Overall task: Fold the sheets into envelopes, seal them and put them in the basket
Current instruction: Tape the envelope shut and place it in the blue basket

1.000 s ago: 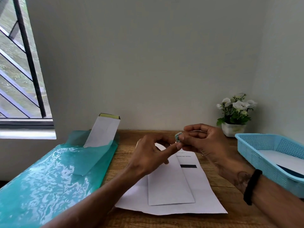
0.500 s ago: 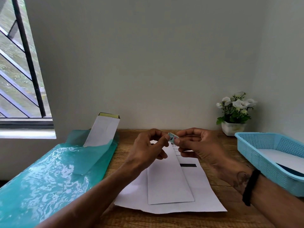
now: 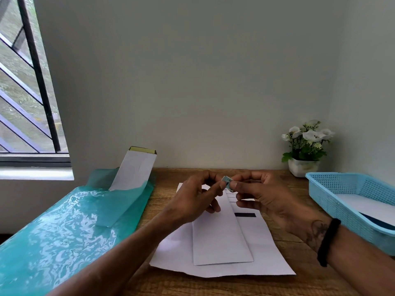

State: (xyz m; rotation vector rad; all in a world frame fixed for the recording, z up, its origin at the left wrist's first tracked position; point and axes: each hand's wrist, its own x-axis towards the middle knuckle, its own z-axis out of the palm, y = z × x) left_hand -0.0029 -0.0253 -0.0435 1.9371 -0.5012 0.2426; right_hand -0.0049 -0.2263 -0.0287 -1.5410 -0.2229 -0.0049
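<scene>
Paper sheet is lying flat on the table, a long envelope being rested on it. Sticker is being pinched between both hands, left and right, above. Light, floppy stock, judged best taken by the edges. Blue basket is waiting nearby.

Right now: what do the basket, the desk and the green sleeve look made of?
Basket: light-blue moulded plastic, by its perforated mesh walls. Desk: wood or wood-look laminate, grain visible, matte. Green sleeve: thin translucent plastic film, glossy, with rippled glare.
</scene>
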